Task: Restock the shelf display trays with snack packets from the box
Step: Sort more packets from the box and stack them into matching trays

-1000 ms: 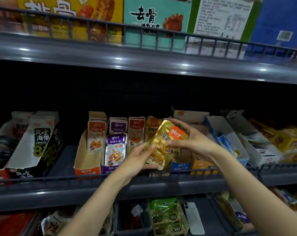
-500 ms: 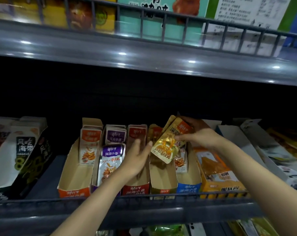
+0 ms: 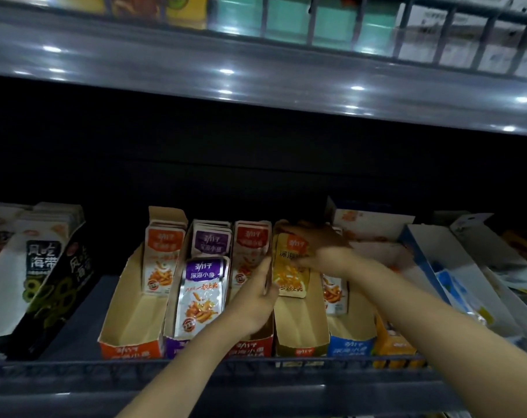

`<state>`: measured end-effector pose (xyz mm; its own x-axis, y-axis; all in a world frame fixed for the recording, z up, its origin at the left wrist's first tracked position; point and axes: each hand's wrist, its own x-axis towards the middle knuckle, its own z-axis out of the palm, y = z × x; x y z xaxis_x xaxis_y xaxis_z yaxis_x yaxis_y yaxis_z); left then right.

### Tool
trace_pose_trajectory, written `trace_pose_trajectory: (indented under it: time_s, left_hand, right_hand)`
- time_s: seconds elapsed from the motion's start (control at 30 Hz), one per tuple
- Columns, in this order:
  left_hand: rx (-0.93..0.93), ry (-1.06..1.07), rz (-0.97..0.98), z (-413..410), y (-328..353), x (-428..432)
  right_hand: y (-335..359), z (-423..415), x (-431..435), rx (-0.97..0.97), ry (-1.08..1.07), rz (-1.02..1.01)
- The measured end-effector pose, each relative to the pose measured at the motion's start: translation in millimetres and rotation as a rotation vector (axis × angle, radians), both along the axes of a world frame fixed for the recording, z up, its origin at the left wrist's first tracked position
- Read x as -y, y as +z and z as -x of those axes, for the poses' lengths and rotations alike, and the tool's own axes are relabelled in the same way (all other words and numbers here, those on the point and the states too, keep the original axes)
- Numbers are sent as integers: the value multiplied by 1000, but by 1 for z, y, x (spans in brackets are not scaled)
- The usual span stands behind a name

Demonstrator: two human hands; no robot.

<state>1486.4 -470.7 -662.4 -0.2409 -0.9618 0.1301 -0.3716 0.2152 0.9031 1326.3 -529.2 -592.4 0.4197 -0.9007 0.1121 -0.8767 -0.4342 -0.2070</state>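
Single head-worn view, facing forward, close to shelf [image 3: 256, 384], looking slightly down

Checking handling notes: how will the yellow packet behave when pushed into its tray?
Probably floppy: the packet is a thin foil pouch held only near its top by the right hand. Likely light, since that one grip seems to carry it. Its glossy skin may slide easily, and it could slump forward in the tray, whose front is bare.

Our left hand [image 3: 253, 300], bare to the wrist, our right hand [image 3: 325, 251], equally bare, behind them our left forearm [image 3: 177, 372] and right forearm [image 3: 437, 321], uncovered, slender
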Motion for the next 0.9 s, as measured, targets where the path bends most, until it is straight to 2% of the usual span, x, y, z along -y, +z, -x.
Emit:
trace_pose_trajectory:
  time_s: [0.13, 0.2, 0.43, 0.57, 0.7, 0.9]
  left_hand:
    - [-38, -6, -9, 0, 1, 0]
    - [-34, -4, -11, 0, 2, -1]
    - [-36, -7, 1, 0, 4, -4]
    - [-45, -9, 2, 0, 3, -2]
    - [-51, -19, -3, 1, 2, -1]
    - [-39, -7, 30, -3, 19, -12]
  right_hand:
    - [-14, 4, 0, -58, 21, 250]
    - [-20, 8, 2, -69, 29, 304]
    - [-17, 13, 8, -119, 56, 286]
    - [-23, 14, 5, 3, 87, 338]
    - [-27, 16, 4, 90, 102, 281]
    - [-26, 12, -4, 141, 70, 296]
